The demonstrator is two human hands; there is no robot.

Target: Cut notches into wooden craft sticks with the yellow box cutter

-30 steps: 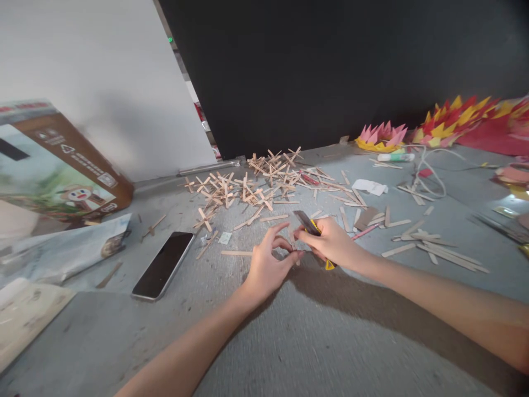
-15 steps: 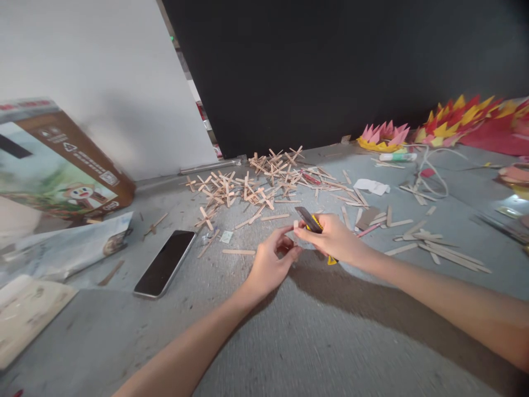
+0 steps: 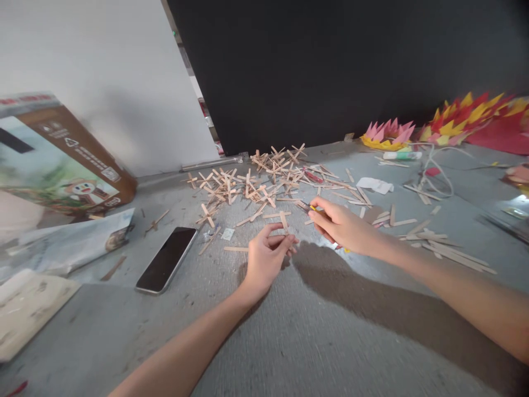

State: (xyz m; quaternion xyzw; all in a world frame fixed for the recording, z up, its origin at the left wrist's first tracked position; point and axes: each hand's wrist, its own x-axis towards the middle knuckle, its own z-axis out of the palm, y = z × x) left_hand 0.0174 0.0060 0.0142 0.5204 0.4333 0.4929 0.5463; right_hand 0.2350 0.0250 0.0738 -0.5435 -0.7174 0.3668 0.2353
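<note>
My left hand (image 3: 264, 258) pinches a short wooden craft stick (image 3: 284, 222) between thumb and fingers, the stick pointing up and away. My right hand (image 3: 346, 229) is closed round a yellow-and-black utility knife (image 3: 306, 207), whose tip shows past my fingers just right of the stick. Both hands hover low over the grey floor (image 3: 314, 331). A loose stick (image 3: 236, 249) lies flat to the left of my left hand. A pile of crossed stick pieces (image 3: 252, 184) spreads out beyond my hands.
A black phone (image 3: 167, 259) lies left of my hands, with a printed cardboard box (image 3: 53, 165) and papers (image 3: 61, 248) further left. Longer sticks (image 3: 446, 251), a white cable (image 3: 433, 176), a glue tube (image 3: 397, 156) and paper flowers (image 3: 388, 135) sit to the right by a black wall.
My left hand has lifted a short stick off the floor and closed on it. My right hand with the knife has shifted slightly right and away.
</note>
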